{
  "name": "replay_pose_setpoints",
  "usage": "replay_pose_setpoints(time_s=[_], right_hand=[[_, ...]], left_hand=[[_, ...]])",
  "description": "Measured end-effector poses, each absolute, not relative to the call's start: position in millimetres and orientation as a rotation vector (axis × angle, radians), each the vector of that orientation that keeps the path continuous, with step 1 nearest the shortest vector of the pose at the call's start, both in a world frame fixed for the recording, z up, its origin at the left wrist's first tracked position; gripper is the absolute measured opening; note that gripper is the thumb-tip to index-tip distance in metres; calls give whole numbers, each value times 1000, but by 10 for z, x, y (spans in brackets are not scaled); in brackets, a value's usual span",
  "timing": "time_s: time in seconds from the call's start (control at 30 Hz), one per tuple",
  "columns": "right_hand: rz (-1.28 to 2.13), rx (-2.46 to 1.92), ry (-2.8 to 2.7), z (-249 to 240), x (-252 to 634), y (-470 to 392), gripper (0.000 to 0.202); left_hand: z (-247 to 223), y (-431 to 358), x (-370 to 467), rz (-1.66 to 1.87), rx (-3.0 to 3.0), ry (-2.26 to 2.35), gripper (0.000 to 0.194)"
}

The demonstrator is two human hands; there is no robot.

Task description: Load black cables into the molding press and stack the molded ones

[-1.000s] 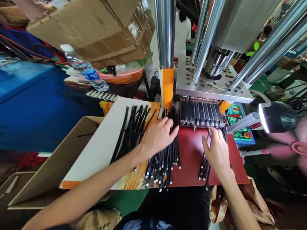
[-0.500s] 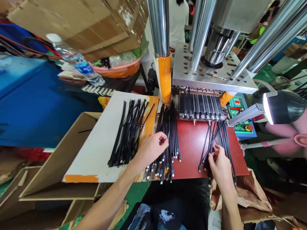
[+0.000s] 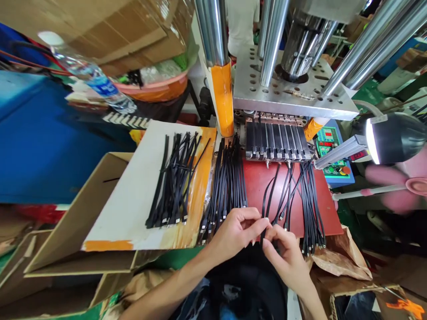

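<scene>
My left hand [image 3: 243,229] pinches the ends of black flat cables at the near edge of the red board. Beside it, my right hand [image 3: 284,251] is closed on the same spot, its thumb and fingertips meeting those of my left hand. The held black cables [image 3: 275,178] run up the board toward the metal fixture; how many strands are gripped is hard to tell. Right of them lies a bunch of loose black cables [image 3: 311,200] with small metal plugs. More cables [image 3: 228,178] lie just left of the red board [image 3: 256,175].
A press with a drilled steel plate [image 3: 247,91] stands over a slotted fixture [image 3: 276,138] holding several cables. A cable pile [image 3: 175,182] lies on the white board [image 3: 125,204]. Around are a lit lamp [image 3: 393,138], control box [image 3: 333,153], pink fan [image 3: 415,184] and open carton [image 3: 78,222].
My left hand has moved right, from above the middle cables, and my right hand has moved left and nearer. They now meet at the cable ends. The view has shifted slightly.
</scene>
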State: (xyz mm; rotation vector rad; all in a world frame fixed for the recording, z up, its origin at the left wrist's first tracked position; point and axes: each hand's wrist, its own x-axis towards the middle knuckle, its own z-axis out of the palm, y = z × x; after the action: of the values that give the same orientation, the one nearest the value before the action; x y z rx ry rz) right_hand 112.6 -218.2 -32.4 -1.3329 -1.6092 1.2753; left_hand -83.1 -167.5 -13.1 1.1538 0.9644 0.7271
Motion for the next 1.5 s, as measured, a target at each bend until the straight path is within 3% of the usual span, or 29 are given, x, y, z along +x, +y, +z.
replay_pose_setpoints(time_s=[0.17, 0.37, 0.5, 0.67, 0.83, 1.0, 1.27, 1.5], right_hand=[[1466, -1191, -1502, -294, 1153, -2049, 18], [1253, -1154, -1363, -241, 895, -1869, 22], [1239, -1190, -1454, -293, 869, -1926, 16], [1194, -1230, -1597, -415, 913, -2002, 20], [1056, -1301, -1664, -452, 1104, -2024, 37], [1333, -1156, -1646, -269, 1309, -1998, 44], [1084, -1168, -1702, -106, 1140, -1672, 22], [1027, -1110, -1640, -173, 934, -1543, 29]], left_hand=[[-171, -1871, -862, 705, 1489, 965, 36], [-136, -1796, -1033, 625, 1629, 1009, 20], [98, -1395, -1082, 820, 1459, 1047, 47], [298, -1135, -992, 861, 1536, 1017, 28], [289, -1164, -966, 800, 1579, 967, 40], [252, -1143, -1011, 681, 1567, 877, 46], [303, -1066, -1009, 749, 1571, 773, 52], [359, -1036, -972, 900, 1804, 802, 47]])
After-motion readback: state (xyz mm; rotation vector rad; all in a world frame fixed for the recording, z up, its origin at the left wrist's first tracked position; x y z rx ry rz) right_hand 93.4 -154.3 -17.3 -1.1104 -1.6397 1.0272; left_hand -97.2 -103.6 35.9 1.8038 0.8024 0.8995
